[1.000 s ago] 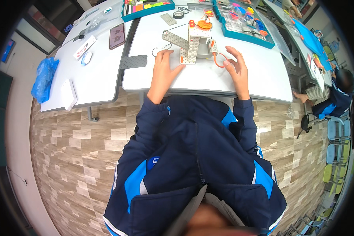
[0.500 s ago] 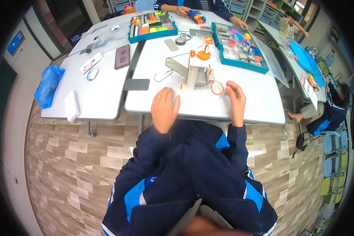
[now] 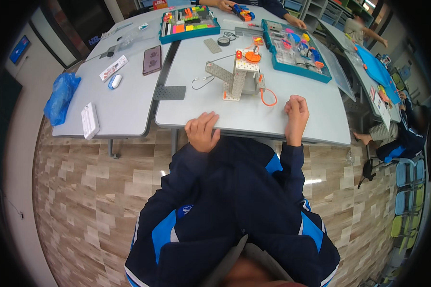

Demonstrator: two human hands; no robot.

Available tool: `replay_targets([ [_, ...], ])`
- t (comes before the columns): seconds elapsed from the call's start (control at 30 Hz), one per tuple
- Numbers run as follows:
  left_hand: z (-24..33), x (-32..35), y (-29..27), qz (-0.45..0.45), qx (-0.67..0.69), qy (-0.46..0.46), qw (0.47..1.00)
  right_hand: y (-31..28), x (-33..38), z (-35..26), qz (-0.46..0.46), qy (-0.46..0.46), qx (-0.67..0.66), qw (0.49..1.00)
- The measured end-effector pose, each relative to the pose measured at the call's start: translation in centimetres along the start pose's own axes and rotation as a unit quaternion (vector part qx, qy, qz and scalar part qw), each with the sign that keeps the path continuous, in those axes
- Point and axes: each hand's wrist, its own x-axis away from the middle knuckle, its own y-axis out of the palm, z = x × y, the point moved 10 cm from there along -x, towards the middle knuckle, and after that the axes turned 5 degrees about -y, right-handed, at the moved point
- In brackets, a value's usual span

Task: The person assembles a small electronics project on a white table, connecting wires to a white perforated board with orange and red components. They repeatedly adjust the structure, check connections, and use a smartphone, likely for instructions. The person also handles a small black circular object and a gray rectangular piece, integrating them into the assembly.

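On the white table ahead of me stands a model (image 3: pixel 241 76) built of pale perforated blocks, with an orange disc (image 3: pixel 252 57) on top, a slanting beam on its left and an orange cable (image 3: pixel 271 98) looping from its right side. My left hand (image 3: pixel 203 132) rests at the table's near edge, left of and nearer than the model, its fingers apart and holding nothing. To the right of the orange cable, my right hand (image 3: pixel 297 115) has its fingers curled in, with nothing seen in them. Neither hand touches the model. A thin cable (image 3: pixel 203 83) curls beside the model's left.
Teal-edged parts cases (image 3: pixel 189 36) (image 3: pixel 301 71) lie behind the model. A grey perforated plate (image 3: pixel 170 93), phone (image 3: pixel 152 60), black tape roll (image 3: pixel 223 41), white box (image 3: pixel 89 120) and blue bag (image 3: pixel 61 98) are leftward. Across the table, another person's hand touches a blue-orange gadget (image 3: pixel 243 13).
My left hand has drawn back toward the table edge. My right hand's fingers have curled in, and it sits slightly farther right. The view has shifted a little.
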Motion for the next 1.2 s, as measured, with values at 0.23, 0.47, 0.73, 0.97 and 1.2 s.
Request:
replay_targets([
  [0.23,-4.4,-6.3,4.6,-0.178,0.481,-0.348,0.785,4.4,-0.5,-0.2,-0.174,0.090,-0.165,0.967],
  [0.47,-7.7,-13.5,1.3,-0.157,0.621,-0.314,0.701,7.3,-3.3,-8.2,-0.278,-0.030,0.040,0.959],
  [0.73,-10.2,-10.1,3.4,-0.183,0.557,-0.381,0.715,9.4,-3.7,-4.1,-0.263,0.027,0.111,0.958],
  [0.97,-8.8,-8.1,5.2,-0.219,0.237,-0.234,0.917,11.0,-3.8,-1.8,-0.353,-0.087,0.257,0.895],
  [1.2,-5.4,-8.2,8.4,-0.275,0.172,-0.064,0.944,12.9,-4.0,1.0,-0.450,0.008,0.224,0.864],
])
